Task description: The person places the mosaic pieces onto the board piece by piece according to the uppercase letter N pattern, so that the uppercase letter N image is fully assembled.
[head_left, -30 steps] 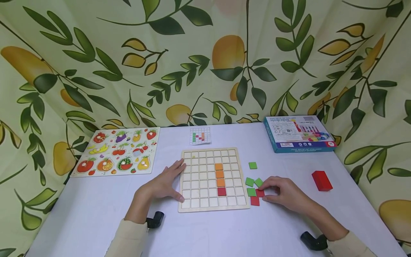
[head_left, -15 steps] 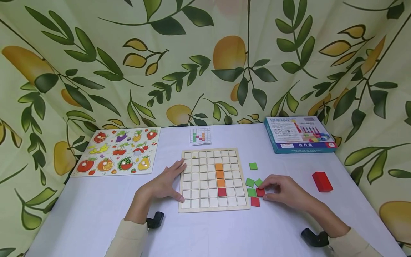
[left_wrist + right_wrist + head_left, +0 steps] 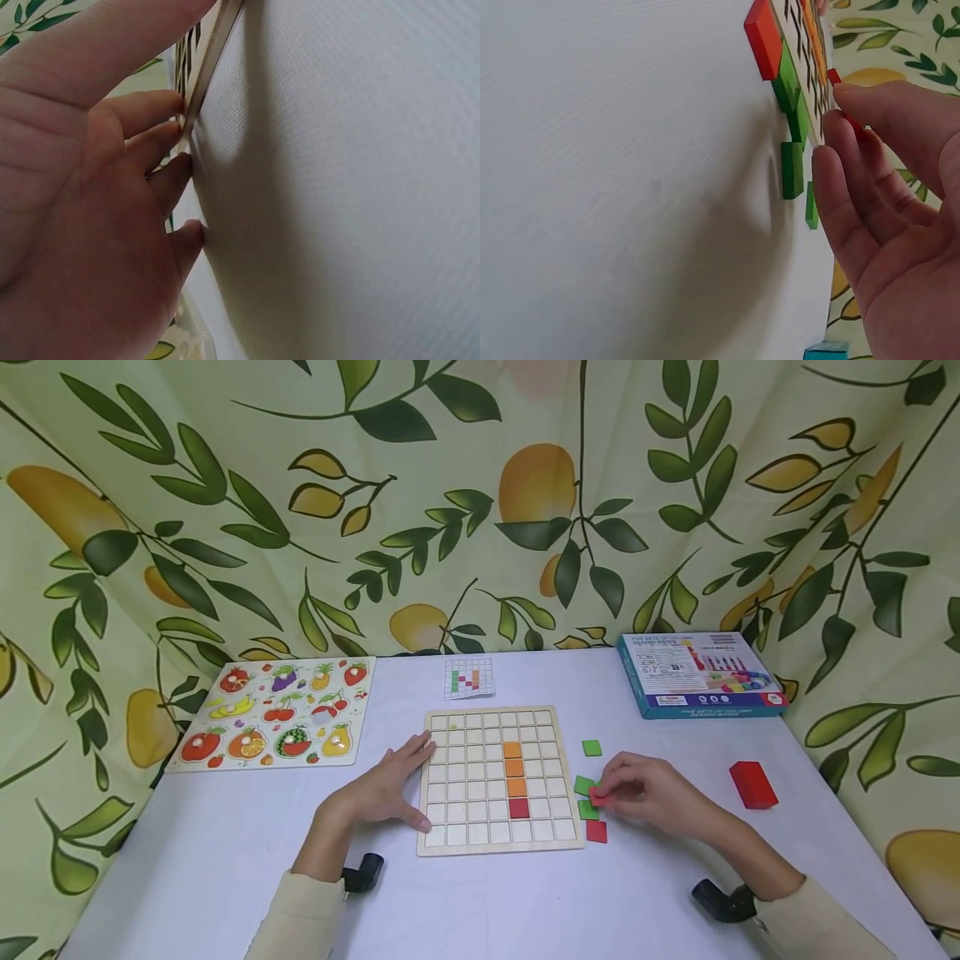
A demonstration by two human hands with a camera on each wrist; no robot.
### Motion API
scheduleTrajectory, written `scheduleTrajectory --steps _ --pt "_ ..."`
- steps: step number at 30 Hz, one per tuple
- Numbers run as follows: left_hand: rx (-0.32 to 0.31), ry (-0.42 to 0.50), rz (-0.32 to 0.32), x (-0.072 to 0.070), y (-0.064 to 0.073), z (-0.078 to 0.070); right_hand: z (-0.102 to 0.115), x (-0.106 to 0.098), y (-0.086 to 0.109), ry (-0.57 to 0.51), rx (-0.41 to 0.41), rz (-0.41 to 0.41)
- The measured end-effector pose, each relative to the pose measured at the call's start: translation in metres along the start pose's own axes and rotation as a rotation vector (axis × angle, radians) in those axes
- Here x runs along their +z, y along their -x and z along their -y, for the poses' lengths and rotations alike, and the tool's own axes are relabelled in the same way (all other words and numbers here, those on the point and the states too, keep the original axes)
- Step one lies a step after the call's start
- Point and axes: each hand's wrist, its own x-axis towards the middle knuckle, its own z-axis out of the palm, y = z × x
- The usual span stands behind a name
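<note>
Beige at both cuffs: left sleeve (image 3: 300,914) and right sleeve (image 3: 817,922) at the near edge of view, with a black left wrist unit (image 3: 363,874) and a black right wrist unit (image 3: 722,902) attached alongside. Underneath, a white-covered table (image 3: 480,910).

On the left hand (image 3: 386,785): grip spread, thumb and fingertips touching the left edge of the wooden grid board (image 3: 477,812). On the right hand (image 3: 648,789): grip pinching the held red tile (image 3: 597,797) between thumb and fingers, just right of the board and above the table; mostly covered by the thumb in the right wrist view.

Beside the board's right edge, near to far: loose red tile (image 3: 596,832), nearest green tile (image 3: 588,811), middle green tile (image 3: 583,786), partly hidden green tile (image 3: 793,171), farthest green tile (image 3: 592,747), apart from the rest. Within one board column: placed red tile (image 3: 519,808) in the second row from the near edge, three orange tiles (image 3: 513,767) directly beyond.

Well to the right, a red block (image 3: 753,784). Farther back, from left: fruit puzzle board (image 3: 255,690), printed pattern card (image 3: 468,678), blue-sided box (image 3: 697,672). Behind everything, a fruit-and-leaf curtain (image 3: 450,460).
</note>
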Motion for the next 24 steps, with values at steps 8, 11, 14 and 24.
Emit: scheduleTrajectory --steps 8,11,14,24 --pt "-0.012 -0.004 0.011 -0.001 0.000 -0.001 0.012 0.006 -0.016 -0.009 -0.035 0.015" --pt "-0.011 -0.010 0.013 -0.001 0.000 -0.001 0.015 0.011 -0.023 -0.017 -0.053 0.030" --pt "-0.001 -0.007 0.013 -0.002 0.000 0.000 0.018 0.016 -0.030 -0.018 -0.065 0.040" --pt "0.016 0.002 0.011 -0.002 -0.001 0.002 0.028 0.042 -0.045 -0.122 -0.093 0.065"
